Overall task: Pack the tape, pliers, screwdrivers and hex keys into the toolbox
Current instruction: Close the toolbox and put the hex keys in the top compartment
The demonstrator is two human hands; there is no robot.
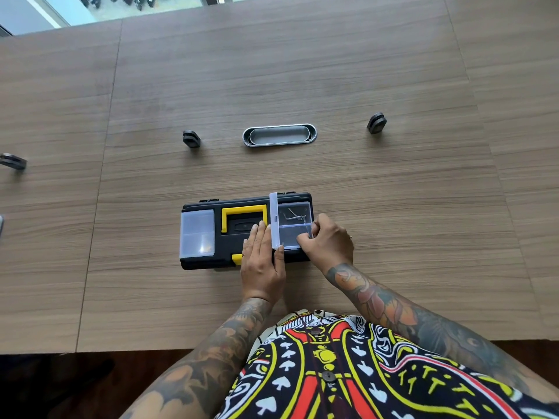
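Note:
A black toolbox (223, 261) with a yellow handle (243, 212) lies shut on the wooden table. Its right lid compartment stands open, the clear flap (274, 220) raised upright. Hex keys (295, 216) lie in the far half of that compartment. My left hand (262, 255) lies flat on the toolbox lid, fingers straight beside the flap, thumb at the flap's near end. My right hand (326, 241) has curled fingers at the compartment's near right corner, pinching something small that I cannot make out. No tape, pliers or screwdrivers are visible.
A clear-lidded compartment (196, 232) sits shut on the toolbox's left end. Behind the box are an oval metal cable tray (279, 135) set in the table (393, 192) and two dark clamps (191, 139) (376, 123). Another clamp (13, 161) is at the left edge.

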